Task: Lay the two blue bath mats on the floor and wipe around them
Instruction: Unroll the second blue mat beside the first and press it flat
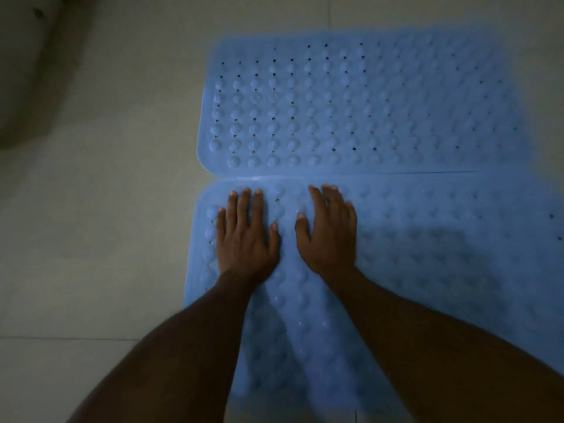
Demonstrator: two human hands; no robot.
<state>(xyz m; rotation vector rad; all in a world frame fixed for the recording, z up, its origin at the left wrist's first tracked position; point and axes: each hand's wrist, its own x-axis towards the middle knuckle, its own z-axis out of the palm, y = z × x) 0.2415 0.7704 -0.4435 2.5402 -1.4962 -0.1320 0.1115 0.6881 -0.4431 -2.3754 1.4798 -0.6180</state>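
Blue rubbery mats, two of them, lie side by side on the pale tiled floor (100,184), long edges meeting in a seam across mid-frame. Far mat (360,105) looks flat, studded with bumps and small drain holes. Near mat (427,254) runs under both forearms toward the camera. Left hand (245,236) and right hand (328,230) both open, palms down, fingers spread, pressing flat on the near mat just short of the seam, gripping nothing. Step looks like smoothing or seating the near mat against the far one. To do it well: press outward from the seam toward the free edges so the mat beds down, keep the two edges butted without overlap, check the rounded left corners line up. No cloth or wiper in view, so wiping appears not started. Dim light, some blur; grey shape at top left unclear. No brand, label or readable writing visible anywhere.
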